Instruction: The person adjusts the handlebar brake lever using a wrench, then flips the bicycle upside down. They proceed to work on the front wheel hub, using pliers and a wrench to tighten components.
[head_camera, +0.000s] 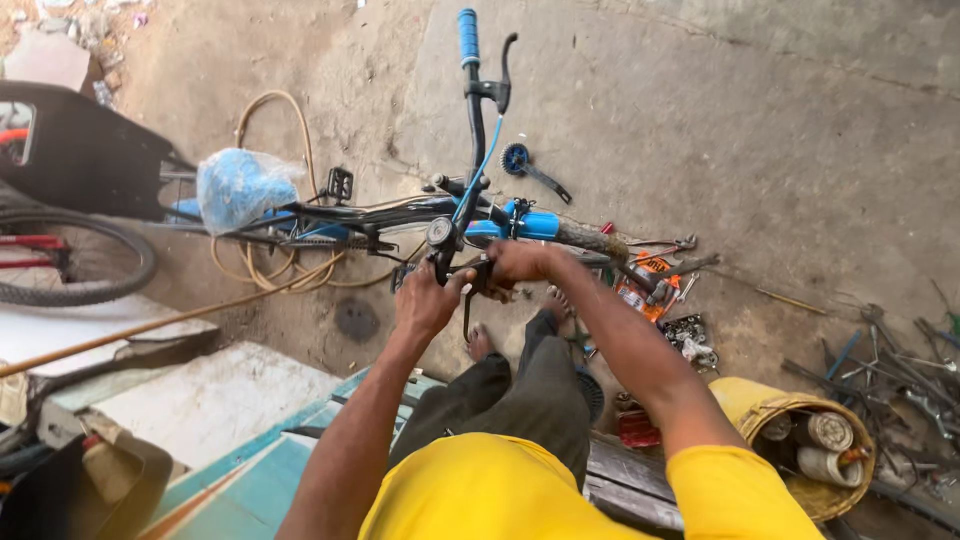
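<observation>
A small blue and black bicycle (400, 212) stands in front of me, its saddle wrapped in blue plastic (240, 187). The handlebar (474, 110) runs away from me with a blue grip at its far end. My left hand (425, 298) closes around the near end of the handlebar beside a round bell (440, 231). My right hand (515, 265) grips a part at the same near end, just to the right of the left hand. What sits under its fingers is hidden.
A training wheel with a bracket (522, 162) lies on the concrete beyond the bike. Tools and metal rods (880, 350) litter the ground at right, by a yellow bucket (790, 430) of rolls. A hose (270, 265) and another bike's wheel (80, 260) are at left.
</observation>
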